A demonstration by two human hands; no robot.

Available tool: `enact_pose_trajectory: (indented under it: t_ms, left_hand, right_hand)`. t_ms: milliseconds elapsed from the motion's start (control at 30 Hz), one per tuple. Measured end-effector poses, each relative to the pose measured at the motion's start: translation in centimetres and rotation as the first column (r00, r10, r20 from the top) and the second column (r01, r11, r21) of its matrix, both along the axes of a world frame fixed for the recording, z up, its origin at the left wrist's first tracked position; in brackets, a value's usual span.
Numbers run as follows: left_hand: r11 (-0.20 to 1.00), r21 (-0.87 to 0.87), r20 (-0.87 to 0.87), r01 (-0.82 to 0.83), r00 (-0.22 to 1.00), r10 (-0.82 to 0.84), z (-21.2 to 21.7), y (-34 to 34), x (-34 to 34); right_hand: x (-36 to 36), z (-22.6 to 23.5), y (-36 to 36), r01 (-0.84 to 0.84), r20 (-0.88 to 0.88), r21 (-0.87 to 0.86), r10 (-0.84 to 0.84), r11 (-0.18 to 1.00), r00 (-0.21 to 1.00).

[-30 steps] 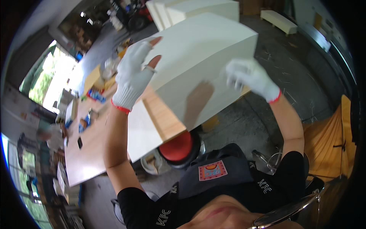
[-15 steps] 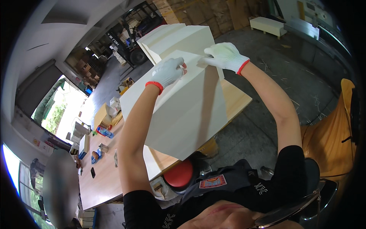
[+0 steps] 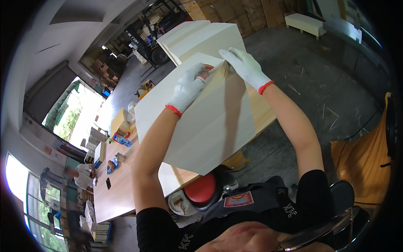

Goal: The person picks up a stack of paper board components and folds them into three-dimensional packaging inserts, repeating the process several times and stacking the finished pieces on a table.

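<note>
I hold a large cream cardboard box raised over the wooden workbench. My left hand, in a white glove with a red cuff, grips the box's top edge with its fingers curled over it. My right hand, gloved the same way, lies along that top edge beside the left hand and presses a flap down. Behind the held box stands a stack of the same cream boxes.
A red round stool sits under the bench edge. Small bottles and tools lie further down the bench, where another person sits. A forklift stands at the back, an orange cloth at my right.
The box has tilted away from me and my two hands have come together at its top edge. My right hand moved from the box's right side up to the top.
</note>
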State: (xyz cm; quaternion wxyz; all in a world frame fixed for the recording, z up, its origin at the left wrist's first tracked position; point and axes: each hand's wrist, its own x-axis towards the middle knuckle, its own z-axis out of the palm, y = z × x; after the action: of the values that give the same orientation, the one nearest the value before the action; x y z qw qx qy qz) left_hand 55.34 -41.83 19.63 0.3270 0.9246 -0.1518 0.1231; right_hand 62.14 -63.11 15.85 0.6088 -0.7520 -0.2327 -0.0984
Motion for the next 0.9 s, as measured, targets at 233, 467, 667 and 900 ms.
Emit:
enact_pose_trajectory:
  t_ms: [233, 467, 667, 900]
  left_hand:
    - [0.996, 0.084, -0.044, 0.021, 0.999, -0.018, 0.8, -1.0, -1.3]
    - [0.992, -0.130, -0.162, 0.010, 0.986, -0.031, 0.8, -1.1, -1.4]
    - [0.986, -0.112, -0.082, 0.122, 0.988, -0.132, 0.1, 0.3, -0.3]
    - [0.998, 0.056, 0.082, 0.024, 0.996, -0.028, 0.0, 0.3, -0.6]
  right_hand:
    - [-0.1, -1.2, 0.1, 0.056, 0.089, 0.061, -0.061, 0.997, 0.994]
    - [-0.3, -1.6, 0.1, 0.013, 0.161, 0.122, -0.032, 0.992, 0.987]
    - [-0.4, -1.6, 0.4, 0.032, 0.208, 0.164, -0.066, 0.986, 0.976]
    - [-0.4, -1.6, 0.4, 0.106, 0.234, 0.072, -0.120, 0.992, 0.965]
